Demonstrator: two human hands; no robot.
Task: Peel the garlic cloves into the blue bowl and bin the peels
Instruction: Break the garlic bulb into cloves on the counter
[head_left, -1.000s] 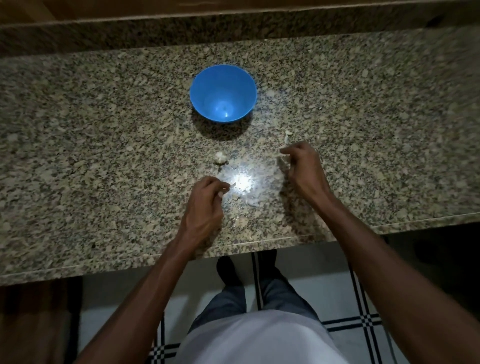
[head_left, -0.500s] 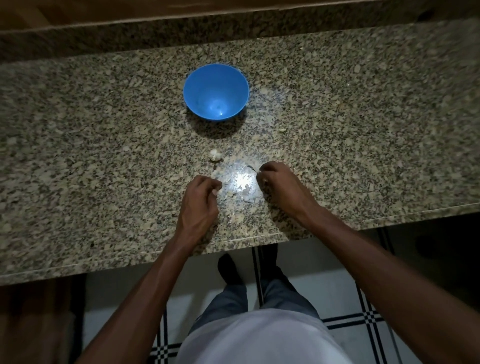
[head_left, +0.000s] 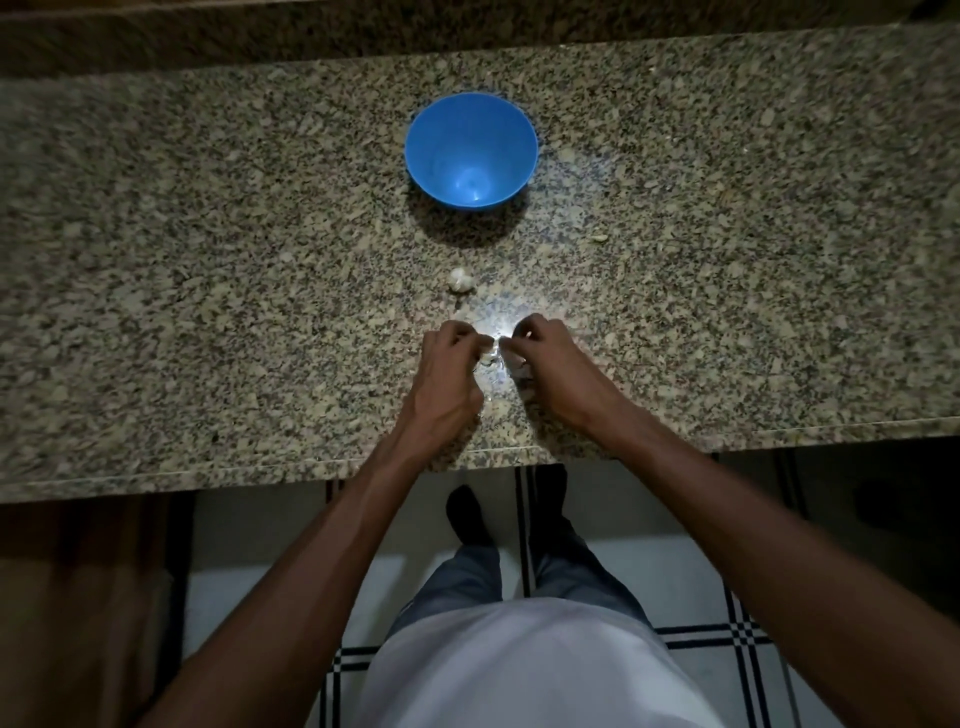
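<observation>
speckled granite runs under everything here, and my headlamp glares off the table (head_left: 208, 260) right where i work. my left hand (head_left: 449, 371) and right hand (head_left: 553, 364) are drawn close together near the front edge, fingers curled, fingertips nearly touching. between them is a small pale thing in the glare, which i take to be the garlic clove (head_left: 493, 349). both sets of fingers seem to pinch at it, though the bright spot washes out exactly who holds what. i keep it low over the table so loose skin drops where i can gather it later for the bin, which is not in view.

the blue bowl (head_left: 470, 150) stands well beyond my hands, straight ahead, looking empty, placed within easy reach for dropping a bare clove in. another bit of garlic (head_left: 460, 280) waits between the bowl and my hands, apart from both. a pale scrap (head_left: 598, 238) lies off to the right, probably peel.

a second ago my right hand was out to the right, picking at something on the table, while my left stayed by the glare with fingers curled. half a second ago the right was already coming in. now the two have met over the bright spot. the bowl and the waiting garlic have not shifted on the table.
</observation>
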